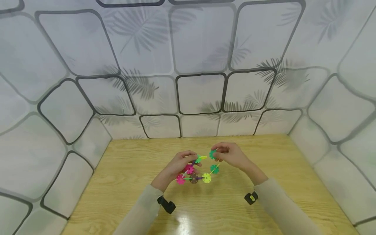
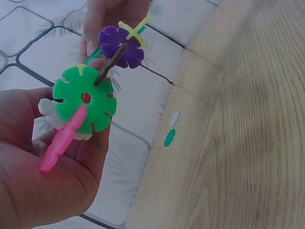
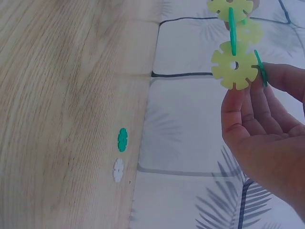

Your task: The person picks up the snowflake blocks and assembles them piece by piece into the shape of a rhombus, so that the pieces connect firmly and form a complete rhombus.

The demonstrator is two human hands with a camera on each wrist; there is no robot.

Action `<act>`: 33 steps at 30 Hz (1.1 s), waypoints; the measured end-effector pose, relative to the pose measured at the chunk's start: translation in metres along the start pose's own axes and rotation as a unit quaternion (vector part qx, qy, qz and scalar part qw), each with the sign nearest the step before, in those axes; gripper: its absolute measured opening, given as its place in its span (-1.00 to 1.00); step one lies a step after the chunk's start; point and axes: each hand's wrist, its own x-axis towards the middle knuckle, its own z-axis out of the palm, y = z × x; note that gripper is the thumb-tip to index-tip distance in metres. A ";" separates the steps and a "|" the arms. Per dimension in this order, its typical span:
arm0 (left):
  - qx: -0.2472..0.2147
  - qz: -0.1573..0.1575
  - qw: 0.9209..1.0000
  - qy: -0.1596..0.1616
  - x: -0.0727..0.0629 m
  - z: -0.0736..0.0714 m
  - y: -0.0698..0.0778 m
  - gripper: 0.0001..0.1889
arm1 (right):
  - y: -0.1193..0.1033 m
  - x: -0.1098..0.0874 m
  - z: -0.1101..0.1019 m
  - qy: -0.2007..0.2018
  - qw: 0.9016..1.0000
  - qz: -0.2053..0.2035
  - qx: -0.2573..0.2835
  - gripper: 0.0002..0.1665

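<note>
Both hands hold a chain of slotted plastic snowflake discs in the air over the table, bent into a loop. My left hand [image 1: 180, 163] grips it at the left, near a pink disc [image 1: 189, 169]; in the left wrist view a green disc [image 2: 95, 114] with a pink disc [image 2: 64, 138] slotted in lies against the fingers. My right hand [image 1: 232, 156] pinches a green disc [image 1: 212, 154] between thumb and fingers, and in the right wrist view it stands edge-on beside a yellow disc [image 3: 234, 74]. A yellow disc [image 1: 203, 157] at the left hand's end faces it across a small gap.
On the wooden table [image 1: 117, 195], a loose green disc [image 3: 123, 140] and a white disc [image 3: 118, 170] lie near the edge beside the wall. Patterned fabric walls [image 1: 201, 94] stand at the back and both sides.
</note>
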 end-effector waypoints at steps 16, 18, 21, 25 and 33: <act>0.004 -0.002 1.000 -0.007 -0.005 0.000 0.005 -0.68 | -0.005 0.002 0.011 -0.019 1.000 -0.003 0.013 -0.66; 0.005 -0.002 1.000 -0.008 -0.006 0.000 0.005 -0.68 | -0.006 0.002 0.012 -0.022 1.000 -0.005 0.011 -0.66; 0.005 0.001 1.000 -0.009 -0.005 0.000 0.003 -0.70 | -0.006 0.001 0.013 -0.027 1.000 -0.012 0.007 -0.66; 0.010 0.007 1.000 -0.006 -0.005 -0.001 0.002 -0.73 | -0.008 0.001 0.015 -0.032 0.999 -0.020 0.001 -0.66; 0.031 0.017 0.999 0.004 -0.006 0.002 0.003 -0.70 | -0.012 0.001 0.020 -0.022 0.999 -0.028 0.003 -0.68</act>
